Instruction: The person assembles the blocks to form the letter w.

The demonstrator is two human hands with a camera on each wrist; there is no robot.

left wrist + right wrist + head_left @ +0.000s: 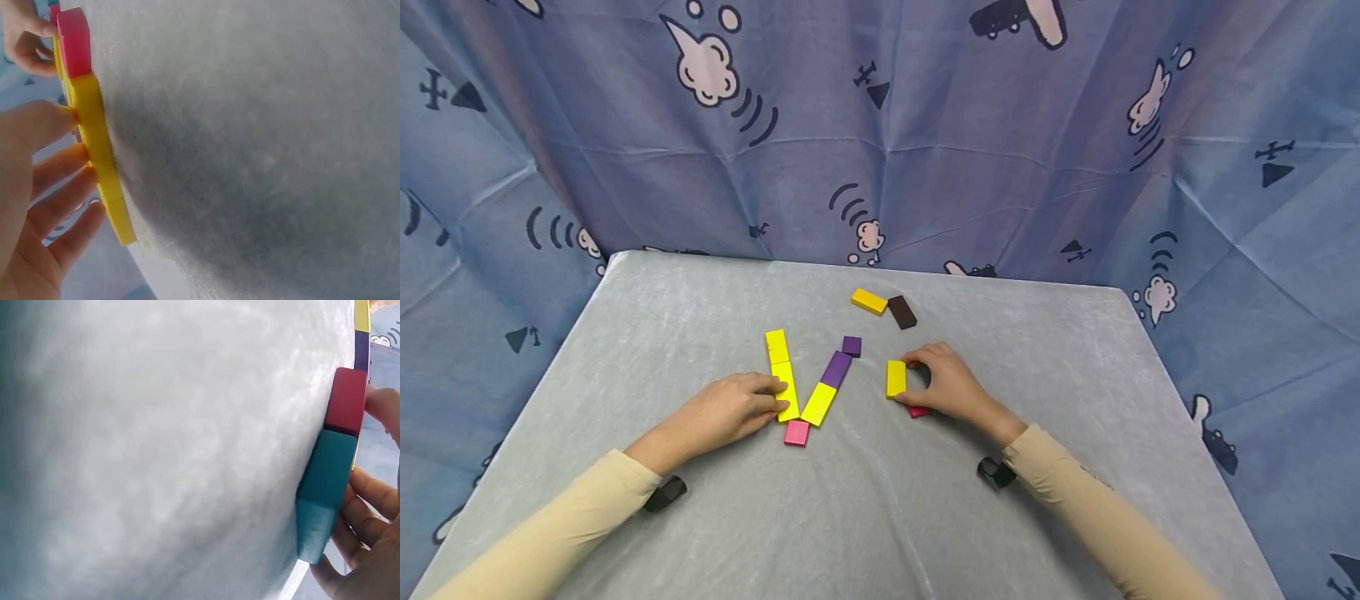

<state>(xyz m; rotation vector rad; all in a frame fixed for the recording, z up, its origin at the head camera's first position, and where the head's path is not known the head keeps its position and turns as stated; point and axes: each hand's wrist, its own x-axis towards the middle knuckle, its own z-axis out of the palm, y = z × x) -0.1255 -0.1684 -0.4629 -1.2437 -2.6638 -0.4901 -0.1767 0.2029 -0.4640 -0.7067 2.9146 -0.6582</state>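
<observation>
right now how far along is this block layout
A V of blocks looks laid out, with a pink block at its point. In hand: the left hand touches the V's left side, while the right hand pinches the near yellow block, outside the V. Probably left: the far yellow block and dark brown block, lying apart, though the final shape can't be told.

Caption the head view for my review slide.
On a grey-covered table, the left hand touches a yellow block beside a pink block; the right hand pinches another yellow block.
</observation>
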